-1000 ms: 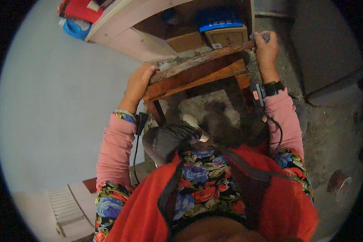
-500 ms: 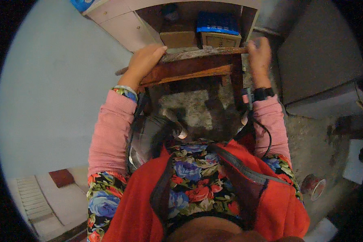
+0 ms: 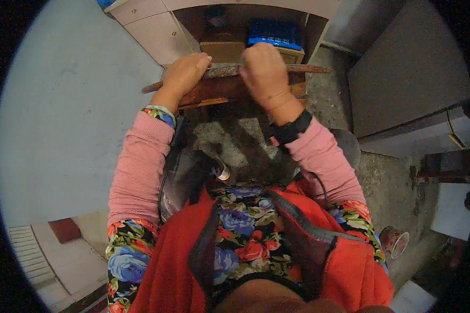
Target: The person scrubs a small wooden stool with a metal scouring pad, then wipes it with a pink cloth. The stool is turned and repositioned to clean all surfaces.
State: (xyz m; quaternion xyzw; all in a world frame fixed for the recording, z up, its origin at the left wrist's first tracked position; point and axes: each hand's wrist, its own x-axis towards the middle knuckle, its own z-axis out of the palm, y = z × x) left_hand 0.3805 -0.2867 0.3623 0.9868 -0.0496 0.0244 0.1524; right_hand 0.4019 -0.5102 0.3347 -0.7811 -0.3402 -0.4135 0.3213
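1. Long worn wooden piece (image 3: 224,71) lies crosswise atop a wooden frame (image 3: 219,89)
2. Left hand (image 3: 185,77) bends over its left part, probably steadying it; finger closure hidden
3. Right hand (image 3: 266,72), blurred, curls at its middle, perhaps for pressure; contents unclear
4. Beyond, blue package (image 3: 274,35) sits on a cardboard box (image 3: 293,55), perhaps saving space

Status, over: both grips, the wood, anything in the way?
Left grip on the wooden piece. Right grip curled near its middle, contact unclear. Piece lies crosswise. Blue package beyond.
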